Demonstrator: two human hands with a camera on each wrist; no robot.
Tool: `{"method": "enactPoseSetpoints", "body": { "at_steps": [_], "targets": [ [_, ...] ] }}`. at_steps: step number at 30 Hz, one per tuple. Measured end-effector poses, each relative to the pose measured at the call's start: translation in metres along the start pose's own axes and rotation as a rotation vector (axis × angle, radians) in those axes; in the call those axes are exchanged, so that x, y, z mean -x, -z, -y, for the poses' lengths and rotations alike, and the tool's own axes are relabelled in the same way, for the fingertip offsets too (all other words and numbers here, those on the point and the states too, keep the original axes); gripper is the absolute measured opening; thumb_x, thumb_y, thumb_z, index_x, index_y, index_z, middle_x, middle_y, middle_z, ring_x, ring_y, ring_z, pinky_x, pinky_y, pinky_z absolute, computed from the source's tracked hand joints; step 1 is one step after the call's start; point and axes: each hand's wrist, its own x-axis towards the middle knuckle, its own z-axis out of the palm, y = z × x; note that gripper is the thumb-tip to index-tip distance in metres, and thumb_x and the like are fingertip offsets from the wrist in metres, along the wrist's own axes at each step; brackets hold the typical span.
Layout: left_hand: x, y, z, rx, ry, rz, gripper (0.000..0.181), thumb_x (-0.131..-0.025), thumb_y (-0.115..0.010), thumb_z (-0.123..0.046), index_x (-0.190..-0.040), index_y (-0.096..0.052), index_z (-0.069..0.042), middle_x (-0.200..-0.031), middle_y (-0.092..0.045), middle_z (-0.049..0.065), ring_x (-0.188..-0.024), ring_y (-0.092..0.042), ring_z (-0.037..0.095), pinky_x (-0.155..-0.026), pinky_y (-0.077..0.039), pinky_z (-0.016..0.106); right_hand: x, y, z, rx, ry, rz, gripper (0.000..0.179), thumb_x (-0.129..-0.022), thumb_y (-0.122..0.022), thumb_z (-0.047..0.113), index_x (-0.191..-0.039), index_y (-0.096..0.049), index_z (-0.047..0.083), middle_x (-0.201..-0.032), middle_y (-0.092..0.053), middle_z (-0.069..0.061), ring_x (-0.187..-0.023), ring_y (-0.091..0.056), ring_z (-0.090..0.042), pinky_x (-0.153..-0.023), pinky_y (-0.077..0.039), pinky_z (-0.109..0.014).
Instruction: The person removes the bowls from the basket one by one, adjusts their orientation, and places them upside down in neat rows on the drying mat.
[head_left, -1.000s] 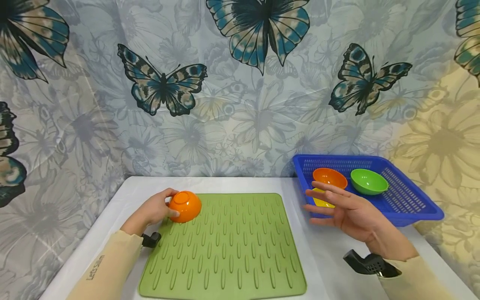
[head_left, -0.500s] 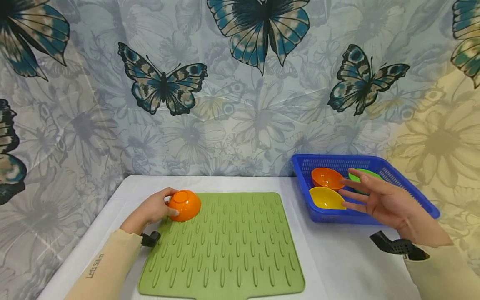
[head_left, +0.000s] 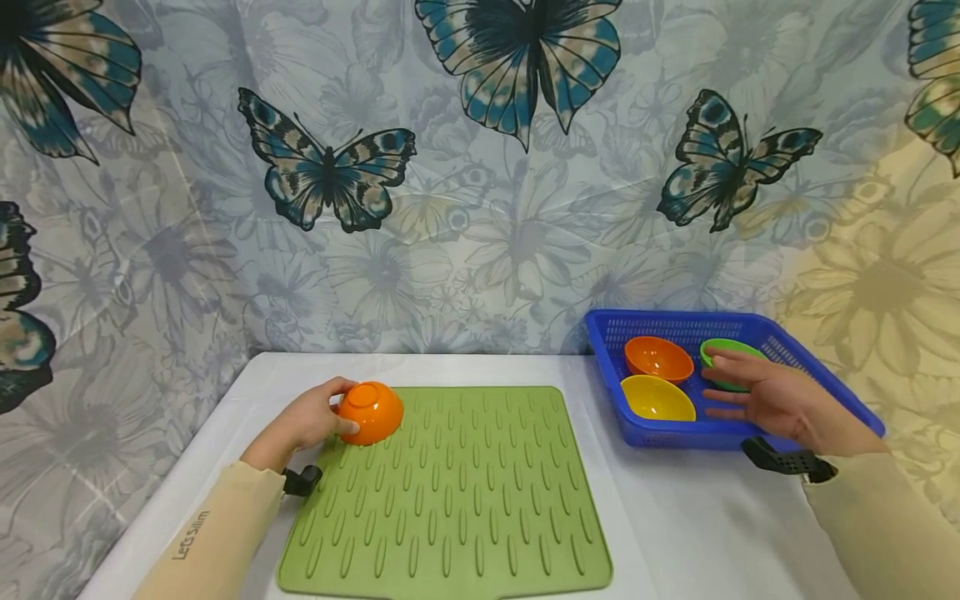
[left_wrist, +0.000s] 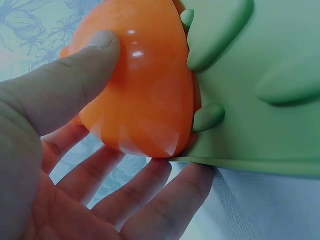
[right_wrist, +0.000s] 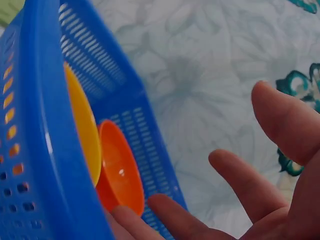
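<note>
An upside-down orange bowl [head_left: 371,412] sits at the far left corner of the green ridged mat [head_left: 457,492]. My left hand [head_left: 317,414] holds it from the left; in the left wrist view the thumb [left_wrist: 95,65] lies on its side and the fingers reach along its rim. On the right, my right hand [head_left: 780,398] hovers over the blue basket [head_left: 637,432] with its fingers spread and nothing in them. Its fingers partly cover a green bowl [head_left: 731,345]. Left of that hand, a yellow bowl [head_left: 656,400] and another orange bowl [head_left: 660,358] lie in the basket, openings up.
A white-covered table [head_left: 675,517] carries the mat and the basket. Behind it hangs a cloth [head_left: 480,275] printed with butterflies and flowers, close to the basket's back rim. The basket's perforated wall [right_wrist: 50,140] rises around the bowls.
My right hand has moved right, off the yellow bowl and toward the green bowl, which it now partly hides. The left hand and its orange bowl have stayed in place.
</note>
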Motion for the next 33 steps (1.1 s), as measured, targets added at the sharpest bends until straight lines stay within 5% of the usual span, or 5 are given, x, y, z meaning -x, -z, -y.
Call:
{"method": "enactPoseSetpoints", "body": {
  "at_steps": [4,9,15,27,33],
  "targets": [
    [-0.001,0.0,0.0,0.0,-0.006,0.002,0.067,-0.082,-0.083,-0.013,-0.141,-0.051,-0.009,-0.145,-0.047,0.019,-0.129,-0.045,0.047,-0.101,-0.04,0.062,-0.005,0.004,-0.005,0.088,-0.035,-0.016,0.021,-0.105,-0.053,0.028,-0.121,-0.058,0.04,-0.159,-0.002,-0.026,-0.109,-0.058,-0.028,-0.098,-0.045,-0.057],
    [0.0,0.0,0.0,0.005,-0.015,0.003,0.068,-0.083,-0.083,-0.013,-0.142,-0.05,-0.008,-0.146,-0.046,0.02,-0.129,-0.044,0.048,-0.101,-0.039,0.063,-0.014,-0.001,-0.002,0.168,-0.114,-0.023,0.068,-0.103,-0.058,0.031,-0.159,-0.024,0.014,-0.159,-0.01,-0.026,-0.135,-0.028,-0.054,-0.101,-0.042,-0.058],
    [0.001,0.0,0.0,0.029,-0.032,0.009,0.07,-0.082,-0.082,-0.011,-0.143,-0.048,-0.006,-0.146,-0.045,0.022,-0.13,-0.042,0.05,-0.102,-0.038,0.062,-0.021,-0.004,0.002,0.238,-0.171,0.048,0.081,-0.105,-0.055,0.029,-0.159,-0.001,0.002,-0.161,-0.003,-0.028,-0.139,-0.023,-0.054,-0.105,-0.038,-0.058],
    [-0.002,0.001,0.002,0.007,0.012,0.027,0.083,-0.082,-0.084,-0.017,-0.152,-0.04,-0.008,-0.151,-0.04,0.023,-0.132,-0.041,0.049,-0.102,-0.038,0.063,-0.036,-0.003,-0.004,0.272,-0.193,0.035,0.073,-0.102,-0.061,0.02,-0.155,-0.019,-0.008,-0.155,-0.023,-0.03,-0.12,-0.053,-0.042,-0.097,-0.048,-0.054],
    [-0.005,0.002,0.007,0.004,0.022,0.03,0.085,-0.082,-0.084,-0.019,-0.153,-0.039,-0.01,-0.153,-0.038,0.021,-0.133,-0.041,0.048,-0.103,-0.037,0.063,-0.037,-0.006,-0.004,0.342,-0.192,0.043,0.066,-0.101,-0.062,0.018,-0.151,-0.029,-0.011,-0.152,-0.032,-0.028,-0.12,-0.055,-0.037,-0.097,-0.048,-0.052]
  ]
}}
